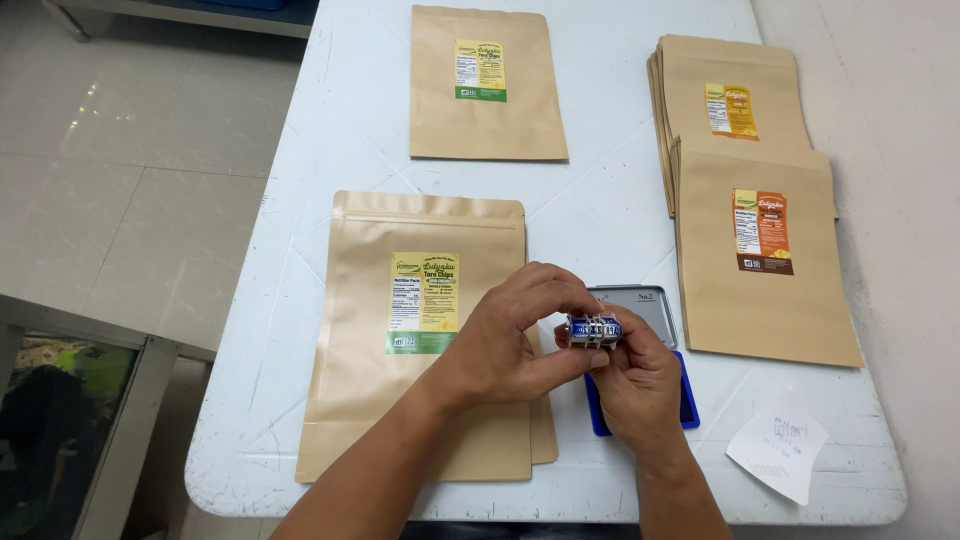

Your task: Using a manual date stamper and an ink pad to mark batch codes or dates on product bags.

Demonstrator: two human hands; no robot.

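Both of my hands hold a small blue and silver date stamp (594,329) with number bands. My left hand (510,335) pinches it from the left with thumb and fingers. Under and to the right of the stamp, my right hand (640,385) grips it. The stamp hovers over an open blue ink pad (688,405) whose grey metal lid (645,305) lies flipped back. Just left of my hands lies a brown kraft pouch (400,400) with a yellow and green label, on top of another pouch.
The white table (330,130) also carries a single kraft pouch (487,120) at the back middle and stacks of pouches with orange labels (760,290) at the right. A white paper scrap (780,450) lies at the front right corner. Tiled floor lies to the left.
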